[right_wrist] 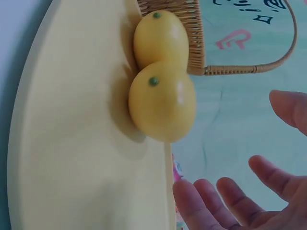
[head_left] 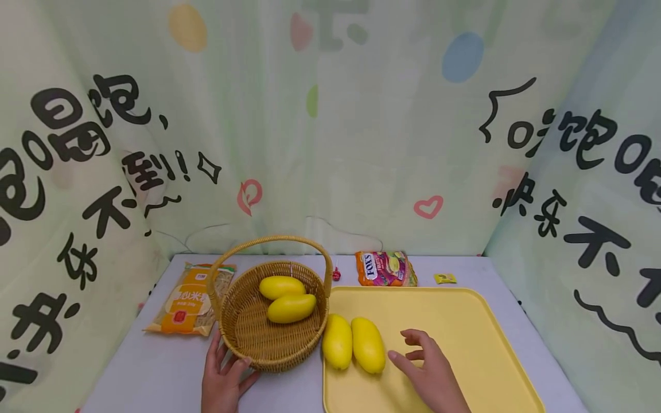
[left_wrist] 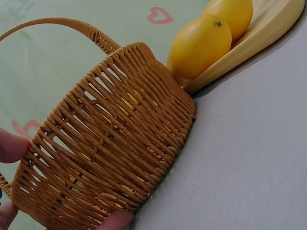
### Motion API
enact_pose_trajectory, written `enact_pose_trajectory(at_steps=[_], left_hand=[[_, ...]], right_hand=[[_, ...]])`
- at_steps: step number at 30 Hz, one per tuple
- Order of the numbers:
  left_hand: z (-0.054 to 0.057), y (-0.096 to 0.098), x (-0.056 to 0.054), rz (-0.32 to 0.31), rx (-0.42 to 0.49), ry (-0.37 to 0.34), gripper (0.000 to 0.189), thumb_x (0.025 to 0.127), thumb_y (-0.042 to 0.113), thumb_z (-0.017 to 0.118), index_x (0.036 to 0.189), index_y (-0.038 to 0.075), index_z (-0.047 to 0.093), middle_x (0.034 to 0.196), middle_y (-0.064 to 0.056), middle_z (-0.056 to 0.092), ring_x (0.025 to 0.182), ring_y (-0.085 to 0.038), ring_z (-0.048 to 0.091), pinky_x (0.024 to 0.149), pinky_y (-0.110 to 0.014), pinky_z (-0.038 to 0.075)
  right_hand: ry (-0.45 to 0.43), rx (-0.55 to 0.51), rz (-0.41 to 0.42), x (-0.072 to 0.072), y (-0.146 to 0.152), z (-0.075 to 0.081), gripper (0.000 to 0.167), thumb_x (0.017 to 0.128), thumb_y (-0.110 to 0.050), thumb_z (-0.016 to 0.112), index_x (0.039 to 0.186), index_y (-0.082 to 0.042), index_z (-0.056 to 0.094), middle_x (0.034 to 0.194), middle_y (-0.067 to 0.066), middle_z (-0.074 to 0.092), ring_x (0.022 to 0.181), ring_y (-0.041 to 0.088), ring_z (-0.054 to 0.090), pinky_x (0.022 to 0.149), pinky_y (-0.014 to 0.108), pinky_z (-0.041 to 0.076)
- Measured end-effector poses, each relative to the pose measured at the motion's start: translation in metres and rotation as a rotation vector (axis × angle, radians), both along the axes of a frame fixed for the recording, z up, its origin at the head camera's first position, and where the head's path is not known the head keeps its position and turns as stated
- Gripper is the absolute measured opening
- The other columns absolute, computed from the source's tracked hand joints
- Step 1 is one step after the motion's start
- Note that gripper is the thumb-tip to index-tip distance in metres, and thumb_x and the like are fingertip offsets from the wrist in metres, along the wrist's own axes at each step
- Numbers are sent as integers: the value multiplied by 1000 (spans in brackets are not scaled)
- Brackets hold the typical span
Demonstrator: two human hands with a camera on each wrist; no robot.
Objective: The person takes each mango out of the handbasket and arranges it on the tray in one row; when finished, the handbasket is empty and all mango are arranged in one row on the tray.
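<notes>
A brown wicker basket [head_left: 276, 361] with a tall arched handle stands left of centre, two yellow mangoes [head_left: 291, 308] lying inside it. My left hand [head_left: 223, 376] holds the basket at its near left side, thumb at the rim; the left wrist view shows fingertips [left_wrist: 117, 220] against the weave. Two more mangoes [head_left: 368, 345] lie side by side on the left part of a yellow tray [head_left: 439, 310], close to the basket. Over the tray, just right of these mangoes, my right hand [head_left: 426, 367] hovers with fingers loosely bent and apart, holding nothing.
Behind the basket's left side lies an orange bag of grain-like food [head_left: 186, 301]. A purple and orange FOX'S candy bag [head_left: 386, 268], a small red wrapped candy [head_left: 337, 274] and a small yellow packet [head_left: 445, 278] lie along the table's back. Printed curtains [head_left: 361, 143] enclose the table.
</notes>
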State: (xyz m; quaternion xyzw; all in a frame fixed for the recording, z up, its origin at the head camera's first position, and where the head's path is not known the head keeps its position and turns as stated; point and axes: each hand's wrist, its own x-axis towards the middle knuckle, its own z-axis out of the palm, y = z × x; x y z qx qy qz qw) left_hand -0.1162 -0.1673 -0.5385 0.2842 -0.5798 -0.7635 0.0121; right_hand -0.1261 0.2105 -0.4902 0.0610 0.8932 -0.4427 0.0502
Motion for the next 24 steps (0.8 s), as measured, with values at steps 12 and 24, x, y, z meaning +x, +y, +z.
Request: enact_pose_trajectory(at_steps=[12, 24], left_hand=[[-3, 2, -1, 0, -17, -30, 109, 94, -4, 62, 171, 37, -4, 178, -22, -2, 154, -55, 30, 90, -62, 63], [-3, -2, -1, -9, -15, -25, 110, 94, -2, 63, 171, 37, -6, 178, -20, -4, 155, -55, 28, 91, -63, 63]], right_hand=[[63, -123, -45, 14, -7, 15, 55, 92, -40, 82, 136, -12, 64, 136, 12, 65, 112, 21, 67, 90, 37, 64], [324, -20, 135, 10, -47, 20, 56, 79, -33, 94, 127, -20, 70, 130, -6, 63, 120, 24, 63, 91, 36, 64]])
